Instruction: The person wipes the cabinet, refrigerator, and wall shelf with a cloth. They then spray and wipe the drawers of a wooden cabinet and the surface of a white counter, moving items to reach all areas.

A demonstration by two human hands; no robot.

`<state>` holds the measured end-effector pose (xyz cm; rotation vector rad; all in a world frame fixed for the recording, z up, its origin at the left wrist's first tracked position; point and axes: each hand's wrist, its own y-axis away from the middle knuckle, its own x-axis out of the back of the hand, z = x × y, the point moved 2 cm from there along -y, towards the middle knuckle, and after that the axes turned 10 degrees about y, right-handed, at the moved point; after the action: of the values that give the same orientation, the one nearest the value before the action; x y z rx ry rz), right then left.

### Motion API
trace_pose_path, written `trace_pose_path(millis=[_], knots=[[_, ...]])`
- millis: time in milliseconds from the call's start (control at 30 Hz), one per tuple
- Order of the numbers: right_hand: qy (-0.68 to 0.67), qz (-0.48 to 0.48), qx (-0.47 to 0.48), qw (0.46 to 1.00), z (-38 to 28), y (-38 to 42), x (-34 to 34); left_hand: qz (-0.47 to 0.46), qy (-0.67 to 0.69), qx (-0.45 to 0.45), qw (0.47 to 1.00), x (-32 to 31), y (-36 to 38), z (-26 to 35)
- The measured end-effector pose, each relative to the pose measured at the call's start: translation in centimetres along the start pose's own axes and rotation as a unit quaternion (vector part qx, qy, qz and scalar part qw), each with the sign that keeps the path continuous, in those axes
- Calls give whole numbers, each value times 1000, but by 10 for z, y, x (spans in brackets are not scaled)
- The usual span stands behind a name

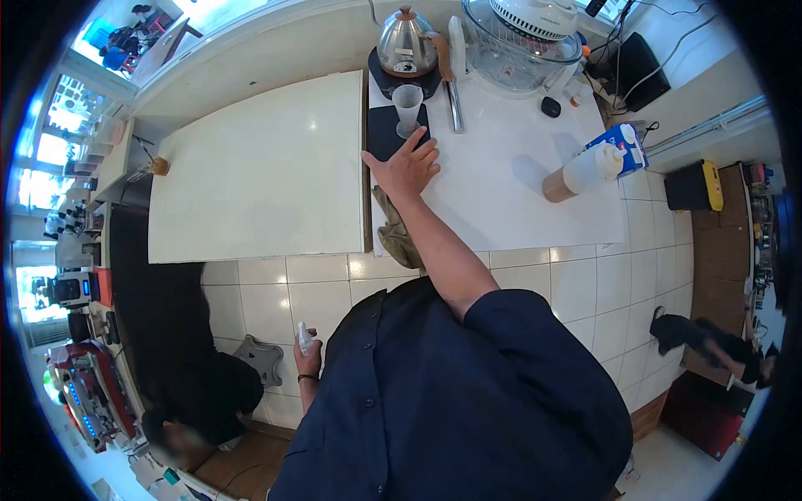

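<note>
My right hand reaches over a black flat pad with thumb and fingers spread. Its fingertips are right at the foot of a translucent, narrow-waisted cup that stands upright on the pad. Low at my left side, my left hand is wrapped round a small clear bottle with a narrow top. A crumpled olive-brown cloth hangs at the counter's front edge, below my right wrist. Behind the cup sits a steel kettle with a wooden handle on a dark base.
Right on the white counter stand a squeeze bottle of brown liquid and a blue carton. A glass bowl appliance is at the back. A raised white panel lies left. One person is at left, another far right.
</note>
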<state>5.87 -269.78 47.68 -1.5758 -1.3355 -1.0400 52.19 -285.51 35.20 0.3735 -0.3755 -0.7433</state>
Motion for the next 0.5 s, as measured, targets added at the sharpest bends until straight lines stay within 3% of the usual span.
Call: trace_pose_path(millis=[67,233,300,333,433,500], knots=[[-13,35,10,999,3,11,4,-6,-12,12,1000,-2,7,11],[28,44,293,955,51,99,30,-35,-26,4,999,6,1,1],[20,8,307,951,75,129,19,-73,11,23,997,12,-11,-15],[16,-8,313,950,83,133,17,-70,-17,-15,997,7,-13,-9],[7,8,302,953,87,125,22,-118,-2,56,991,14,-27,-21],[29,44,272,961,93,117,22,-119,-15,12,993,13,-33,-18]])
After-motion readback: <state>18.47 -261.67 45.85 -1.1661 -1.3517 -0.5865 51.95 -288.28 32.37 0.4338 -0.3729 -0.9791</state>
